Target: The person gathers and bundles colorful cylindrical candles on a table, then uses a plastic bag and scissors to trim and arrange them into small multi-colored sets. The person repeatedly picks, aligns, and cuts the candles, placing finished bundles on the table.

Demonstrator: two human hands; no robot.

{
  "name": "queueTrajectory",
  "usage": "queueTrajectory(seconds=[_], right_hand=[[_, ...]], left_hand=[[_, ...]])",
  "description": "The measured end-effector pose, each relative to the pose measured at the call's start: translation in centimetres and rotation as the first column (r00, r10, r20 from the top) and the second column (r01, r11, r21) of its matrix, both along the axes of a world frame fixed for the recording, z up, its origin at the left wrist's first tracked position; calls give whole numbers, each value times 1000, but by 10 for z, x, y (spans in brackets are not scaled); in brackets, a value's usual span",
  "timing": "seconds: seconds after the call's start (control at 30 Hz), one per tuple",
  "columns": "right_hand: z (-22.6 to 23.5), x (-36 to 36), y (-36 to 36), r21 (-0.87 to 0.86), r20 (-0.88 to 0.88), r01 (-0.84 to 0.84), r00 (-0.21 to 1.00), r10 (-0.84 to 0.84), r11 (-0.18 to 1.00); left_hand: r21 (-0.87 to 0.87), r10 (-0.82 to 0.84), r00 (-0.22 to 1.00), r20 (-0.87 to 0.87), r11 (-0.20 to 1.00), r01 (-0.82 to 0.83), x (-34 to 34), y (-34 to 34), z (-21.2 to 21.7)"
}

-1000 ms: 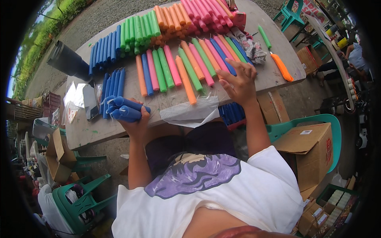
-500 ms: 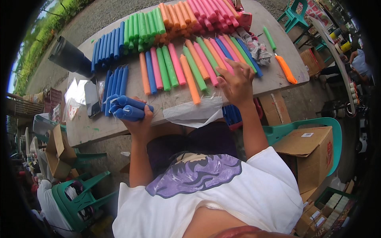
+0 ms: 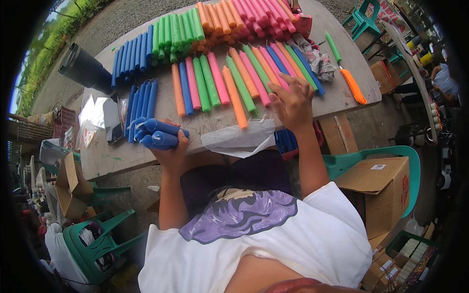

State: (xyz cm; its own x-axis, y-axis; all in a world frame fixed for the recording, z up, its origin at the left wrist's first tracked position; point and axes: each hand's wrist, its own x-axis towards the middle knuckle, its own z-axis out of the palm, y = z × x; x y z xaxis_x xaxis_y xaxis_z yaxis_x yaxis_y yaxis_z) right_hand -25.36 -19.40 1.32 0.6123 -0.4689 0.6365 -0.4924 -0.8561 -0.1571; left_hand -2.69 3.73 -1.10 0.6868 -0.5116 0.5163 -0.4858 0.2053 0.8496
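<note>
My left hand (image 3: pixel 171 151) grips a bunch of blue candles (image 3: pixel 156 133) at the table's near edge, their tips pointing left. My right hand (image 3: pixel 292 102) hovers with fingers spread over the near ends of a row of loose candles (image 3: pixel 244 80) in orange, blue, pink and green. A clear plastic sheet (image 3: pixel 239 138) lies on the table edge between my hands. More blue candles (image 3: pixel 141 105) lie in a row just beyond my left hand. Stacked candles (image 3: pixel 205 24) in blue, green, orange and pink fill the far side of the grey table (image 3: pixel 112 156).
A black phone (image 3: pixel 112 119) and clear plastic bags (image 3: pixel 90 115) lie at the left, a dark tumbler (image 3: pixel 85 68) behind them. An orange utility knife (image 3: pixel 352 85), a green candle and a crumpled cloth (image 3: pixel 317 58) sit at right. A cardboard box (image 3: pixel 381 190) rests on a green chair.
My right hand has drawn back toward me from the candle row to its near ends. The left hand still holds the blue bunch in place.
</note>
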Motion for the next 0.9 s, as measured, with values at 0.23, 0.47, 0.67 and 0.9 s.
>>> queueTrajectory(seconds=[0.23, 0.47, 0.67, 0.9], right_hand=[[-3, 0, -1, 20, 16, -5, 1000, 5, 1000], [-4, 0, -1, 31, 12, 13, 1000, -14, 999], [-4, 1, 0, 34, 18, 26, 999, -26, 999], [-4, 1, -1, 23, -6, 31, 1000, -31, 999]], left_hand=[[-46, 6, 1000, -10, 999, -6, -2, -3, 2], [-75, 6, 1000, -16, 997, -7, -1, -4, 1], [-76, 6, 1000, -26, 997, -8, -3, -4, 3], [4, -5, 1000, -1, 1000, 5, 0, 1, 2]])
